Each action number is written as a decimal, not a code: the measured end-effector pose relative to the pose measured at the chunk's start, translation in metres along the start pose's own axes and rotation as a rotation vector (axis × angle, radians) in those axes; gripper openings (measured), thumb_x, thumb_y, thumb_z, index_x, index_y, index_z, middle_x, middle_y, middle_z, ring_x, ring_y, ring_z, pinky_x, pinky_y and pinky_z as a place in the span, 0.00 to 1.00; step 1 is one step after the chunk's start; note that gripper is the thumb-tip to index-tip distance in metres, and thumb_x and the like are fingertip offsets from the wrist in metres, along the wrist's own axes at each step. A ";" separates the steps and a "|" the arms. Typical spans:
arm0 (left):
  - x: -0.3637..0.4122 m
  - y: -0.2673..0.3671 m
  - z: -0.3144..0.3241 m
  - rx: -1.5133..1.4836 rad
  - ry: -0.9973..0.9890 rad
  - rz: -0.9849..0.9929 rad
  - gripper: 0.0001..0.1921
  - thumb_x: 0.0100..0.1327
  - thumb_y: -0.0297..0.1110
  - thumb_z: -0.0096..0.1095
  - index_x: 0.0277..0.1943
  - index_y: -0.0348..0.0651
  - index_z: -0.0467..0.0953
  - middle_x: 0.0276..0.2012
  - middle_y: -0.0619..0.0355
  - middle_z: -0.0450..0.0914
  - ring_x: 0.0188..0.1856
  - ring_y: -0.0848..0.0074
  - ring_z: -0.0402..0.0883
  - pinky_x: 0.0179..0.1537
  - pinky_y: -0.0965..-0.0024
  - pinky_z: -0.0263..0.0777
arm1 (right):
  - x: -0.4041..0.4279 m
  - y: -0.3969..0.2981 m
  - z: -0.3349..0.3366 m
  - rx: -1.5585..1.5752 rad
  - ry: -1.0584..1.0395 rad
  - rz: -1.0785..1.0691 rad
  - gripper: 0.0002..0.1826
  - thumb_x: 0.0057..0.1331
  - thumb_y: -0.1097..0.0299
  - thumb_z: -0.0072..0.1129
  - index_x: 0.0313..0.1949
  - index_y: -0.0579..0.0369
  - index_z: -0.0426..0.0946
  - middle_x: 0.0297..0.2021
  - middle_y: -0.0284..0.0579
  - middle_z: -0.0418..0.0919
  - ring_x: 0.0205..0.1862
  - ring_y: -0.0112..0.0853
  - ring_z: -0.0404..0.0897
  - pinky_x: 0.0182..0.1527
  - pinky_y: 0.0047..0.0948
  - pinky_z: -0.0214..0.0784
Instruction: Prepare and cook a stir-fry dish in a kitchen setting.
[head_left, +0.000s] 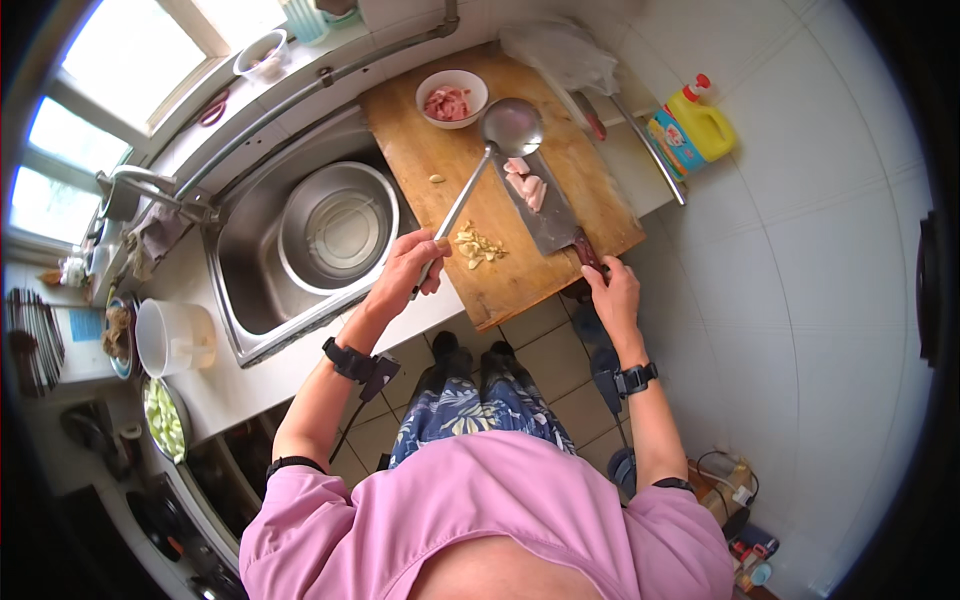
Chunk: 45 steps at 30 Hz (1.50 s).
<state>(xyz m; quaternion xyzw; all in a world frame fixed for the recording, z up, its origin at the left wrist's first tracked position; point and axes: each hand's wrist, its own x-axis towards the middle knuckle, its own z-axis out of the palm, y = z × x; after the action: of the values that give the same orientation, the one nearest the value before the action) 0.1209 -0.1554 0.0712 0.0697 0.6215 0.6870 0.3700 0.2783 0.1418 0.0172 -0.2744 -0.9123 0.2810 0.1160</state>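
My left hand (411, 264) grips the handle of a metal ladle (513, 126), whose bowl lies over the top of the cleaver blade. My right hand (613, 291) holds the dark wooden handle of a cleaver (545, 223), its blade flat over the wooden cutting board (600, 196). Several pale pink pieces of fatty meat (534, 192) rest on the blade. Sliced garlic (478, 246) lies in a small pile on the board between my hands, with one slice (436, 178) apart. A white bowl (424, 112) with sliced red meat (448, 103) stands at the board's far end.
Left of the board, a steel basin (289, 247) with water sits in the sink (234, 300). A plastic container (154, 339) and a plate of chopped green vegetable (163, 420) are farther left. A knife with a red handle (596, 126) and a yellow detergent bottle (686, 135) stand right.
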 end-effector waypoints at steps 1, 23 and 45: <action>-0.002 -0.002 0.000 -0.032 -0.013 -0.008 0.11 0.66 0.34 0.48 0.35 0.34 0.71 0.17 0.62 0.67 0.15 0.81 0.65 0.19 0.78 0.60 | -0.001 -0.009 -0.003 -0.111 0.071 -0.059 0.21 0.59 0.58 0.64 0.44 0.62 0.75 0.35 0.57 0.76 0.38 0.52 0.76 0.40 0.43 0.70; -0.287 -0.023 -0.126 -0.237 0.403 0.452 0.12 0.66 0.40 0.58 0.42 0.39 0.74 0.27 0.60 0.77 0.26 0.78 0.77 0.31 0.77 0.72 | -0.127 -0.192 0.113 0.474 -0.654 -0.470 0.08 0.61 0.71 0.58 0.31 0.65 0.78 0.24 0.43 0.77 0.20 0.25 0.76 0.25 0.23 0.68; -0.712 -0.039 -0.411 -0.318 1.689 0.937 0.11 0.65 0.35 0.57 0.36 0.33 0.74 0.21 0.63 0.69 0.16 0.83 0.64 0.23 0.76 0.67 | -0.308 -0.567 0.214 0.670 -1.097 -0.930 0.06 0.60 0.73 0.60 0.30 0.65 0.77 0.21 0.42 0.76 0.21 0.25 0.76 0.25 0.23 0.66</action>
<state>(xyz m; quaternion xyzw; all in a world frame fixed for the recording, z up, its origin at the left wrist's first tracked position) 0.4194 -0.9107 0.2058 -0.2562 0.4916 0.6639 -0.5020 0.2064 -0.5209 0.1520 0.3620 -0.7272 0.5585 -0.1681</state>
